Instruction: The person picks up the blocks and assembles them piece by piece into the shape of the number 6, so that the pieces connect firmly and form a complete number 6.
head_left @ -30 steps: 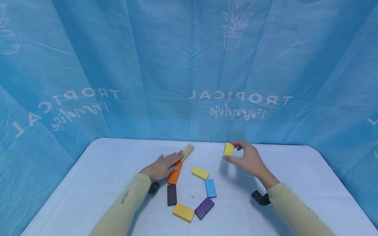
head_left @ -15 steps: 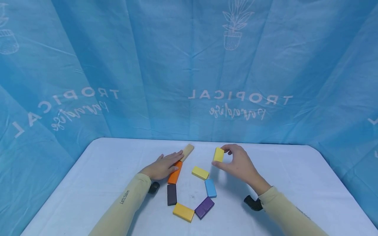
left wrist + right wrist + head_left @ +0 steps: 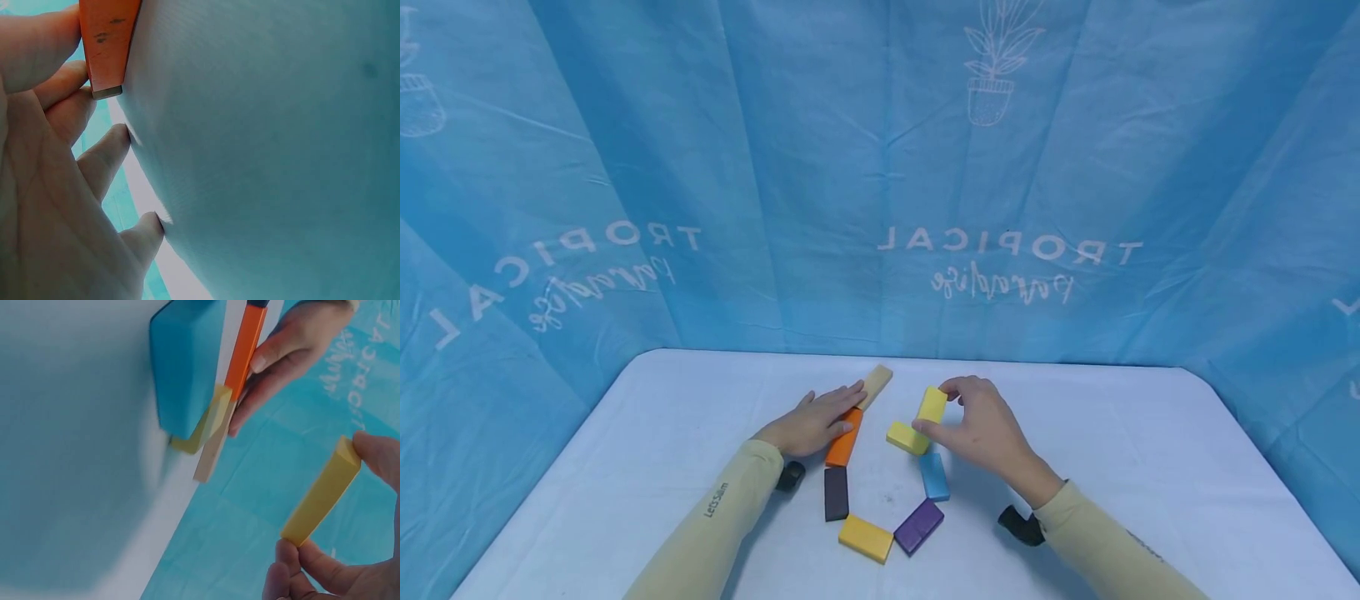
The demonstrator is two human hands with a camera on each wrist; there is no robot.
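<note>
My right hand (image 3: 979, 422) pinches a yellow block (image 3: 932, 404) by its two ends, thumb against fingers. In the head view that block overlaps a second yellow block (image 3: 907, 438); the right wrist view shows the held block (image 3: 322, 490) raised and apart from the others. My left hand (image 3: 811, 422) rests with extended fingers at an orange block (image 3: 842, 448) and a plain wooden block (image 3: 876, 386). In the left wrist view, the thumb (image 3: 37, 47) lies beside the orange block (image 3: 107, 44), and fingertips touch the white cloth.
Below the second yellow block lie a light blue block (image 3: 935, 477), a purple block (image 3: 919, 527), an amber block (image 3: 866, 538) and a black block (image 3: 837, 494), curving round to the orange one. White cloth covers the table (image 3: 700, 433); a blue curtain (image 3: 820, 167) hangs behind.
My right hand has moved left and slightly down with the yellow block, from the right side to over the second yellow block. My left hand and the lying blocks have stayed put.
</note>
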